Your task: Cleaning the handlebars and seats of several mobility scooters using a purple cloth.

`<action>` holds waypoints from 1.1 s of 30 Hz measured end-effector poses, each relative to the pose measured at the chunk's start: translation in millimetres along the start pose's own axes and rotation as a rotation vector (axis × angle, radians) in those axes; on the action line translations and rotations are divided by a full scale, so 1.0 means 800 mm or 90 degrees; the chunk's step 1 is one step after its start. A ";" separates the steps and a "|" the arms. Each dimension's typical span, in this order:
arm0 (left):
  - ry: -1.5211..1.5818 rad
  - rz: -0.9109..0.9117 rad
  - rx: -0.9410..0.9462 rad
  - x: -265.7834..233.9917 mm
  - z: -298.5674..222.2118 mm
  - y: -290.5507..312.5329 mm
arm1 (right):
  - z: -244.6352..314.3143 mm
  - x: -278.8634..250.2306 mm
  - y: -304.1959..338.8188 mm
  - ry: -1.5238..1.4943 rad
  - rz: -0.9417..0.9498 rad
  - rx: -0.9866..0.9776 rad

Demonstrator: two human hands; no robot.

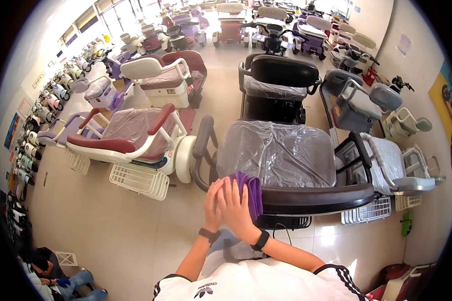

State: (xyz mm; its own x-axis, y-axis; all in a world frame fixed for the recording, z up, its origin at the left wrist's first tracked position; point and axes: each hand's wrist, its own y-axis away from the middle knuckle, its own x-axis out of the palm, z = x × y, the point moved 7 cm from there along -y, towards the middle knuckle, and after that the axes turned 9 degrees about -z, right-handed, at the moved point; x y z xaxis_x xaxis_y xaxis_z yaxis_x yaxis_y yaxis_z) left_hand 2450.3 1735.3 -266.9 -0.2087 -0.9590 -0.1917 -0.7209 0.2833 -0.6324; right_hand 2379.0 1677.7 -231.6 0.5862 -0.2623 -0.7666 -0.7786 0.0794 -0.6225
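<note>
Purple cloth (254, 194) noted at the near left corner of the dark padded rail (316, 198), beside the plastic-covered seat (278, 155). Right hand (236, 209): fingers extended, slightly parted, laid against the cloth. Left hand (213, 203): fingers drawn close together, set alongside the right. Wiping of the rail judged to be in hand; for the next stroke, even pressure along the padding would be called for. Palms and thumbs hidden; whether cloth is pinched underneath cannot be told. Rail corner partly covered.
</note>
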 end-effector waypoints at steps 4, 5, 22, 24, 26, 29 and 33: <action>0.037 0.028 -0.028 0.002 0.006 0.006 | 0.004 0.002 0.006 0.023 0.056 0.005; 0.050 0.038 -0.046 0.003 0.009 0.005 | 0.007 0.004 0.006 0.033 0.073 0.003; 0.017 0.365 0.097 -0.023 0.174 -0.098 | 0.089 0.206 -0.045 0.013 0.304 0.212; -0.007 0.399 0.110 -0.024 0.195 -0.099 | 0.094 0.218 -0.039 -0.099 0.213 0.297; 0.007 0.442 0.150 -0.026 0.206 -0.099 | 0.097 0.231 -0.037 -0.153 0.171 0.368; 0.018 0.449 0.160 -0.033 0.221 -0.111 | 0.111 0.243 -0.042 -0.176 0.157 0.406; 0.040 0.449 0.160 -0.032 0.245 -0.143 | 0.118 0.275 -0.071 -0.068 0.190 0.445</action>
State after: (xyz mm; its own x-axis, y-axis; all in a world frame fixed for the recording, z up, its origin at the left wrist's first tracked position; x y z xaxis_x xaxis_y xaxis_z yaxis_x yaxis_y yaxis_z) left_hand 2667.6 1728.9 -336.9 -0.6078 -0.5457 -0.5769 -0.2311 0.8166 -0.5289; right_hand 2573.5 1706.4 -380.0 0.4199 -0.0434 -0.9065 -0.6045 0.7316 -0.3151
